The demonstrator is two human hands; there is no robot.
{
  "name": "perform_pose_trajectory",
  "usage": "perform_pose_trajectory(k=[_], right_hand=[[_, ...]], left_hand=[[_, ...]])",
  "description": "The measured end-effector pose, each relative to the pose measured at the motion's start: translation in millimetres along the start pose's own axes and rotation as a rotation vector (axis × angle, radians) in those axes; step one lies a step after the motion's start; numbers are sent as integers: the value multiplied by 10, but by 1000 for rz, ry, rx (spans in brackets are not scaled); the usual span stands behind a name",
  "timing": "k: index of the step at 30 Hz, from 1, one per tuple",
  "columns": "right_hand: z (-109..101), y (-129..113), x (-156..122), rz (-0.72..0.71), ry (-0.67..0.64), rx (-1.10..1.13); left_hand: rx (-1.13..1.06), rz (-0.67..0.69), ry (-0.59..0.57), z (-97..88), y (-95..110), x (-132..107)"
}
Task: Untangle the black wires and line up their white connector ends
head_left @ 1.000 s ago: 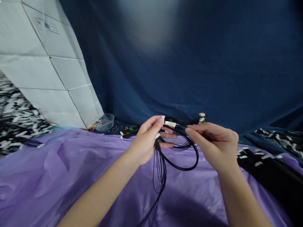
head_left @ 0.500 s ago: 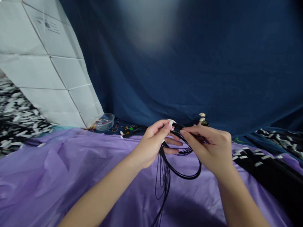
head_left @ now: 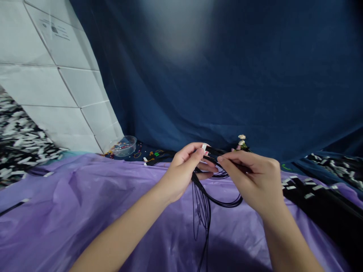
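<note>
My left hand [head_left: 184, 170] is closed round a bundle of thin black cords [head_left: 202, 204] that hangs down in loops over the purple sheet [head_left: 85, 204]. Its thumb and forefinger pinch a small white tag [head_left: 204, 147] at the top of the bundle. My right hand [head_left: 252, 177] sits just to the right, fingers curled and pinching the same cords near the tag. A loop of the cords [head_left: 227, 202] curves under my right hand.
A clear plastic bowl of small beads [head_left: 123, 145] stands at the back left, with loose coloured bits [head_left: 154, 155] beside it. White boxes [head_left: 56, 87] rise at the left. Piles of black cords with white tags lie at the right [head_left: 314, 192] and far left [head_left: 19, 151]. A dark blue cloth [head_left: 227, 75] hangs behind.
Both hands have drawn closer together, the right one moving left to the tag. The hanging cords have swung slightly to the right and the loop has tightened.
</note>
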State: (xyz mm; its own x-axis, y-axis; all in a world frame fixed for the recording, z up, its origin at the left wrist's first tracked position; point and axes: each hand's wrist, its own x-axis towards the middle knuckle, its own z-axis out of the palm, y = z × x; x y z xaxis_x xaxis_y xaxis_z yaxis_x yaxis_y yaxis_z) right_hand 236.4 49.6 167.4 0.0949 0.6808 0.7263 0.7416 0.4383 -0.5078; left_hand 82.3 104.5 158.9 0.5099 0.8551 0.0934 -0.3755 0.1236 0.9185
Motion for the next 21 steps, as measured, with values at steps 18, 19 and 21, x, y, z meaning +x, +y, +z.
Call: perform_pose_trajectory(k=[18,19,21], right_hand=[[21,-23,41,278,-84,364],[28,-25,41,284,-87,374],[45,-30,38,294,-93,391]], left_hand=[[20,35,-71,-9,-29,-4],[29,39,-73,-14,-28,-3],[45,50,-74,-28,-21,0]])
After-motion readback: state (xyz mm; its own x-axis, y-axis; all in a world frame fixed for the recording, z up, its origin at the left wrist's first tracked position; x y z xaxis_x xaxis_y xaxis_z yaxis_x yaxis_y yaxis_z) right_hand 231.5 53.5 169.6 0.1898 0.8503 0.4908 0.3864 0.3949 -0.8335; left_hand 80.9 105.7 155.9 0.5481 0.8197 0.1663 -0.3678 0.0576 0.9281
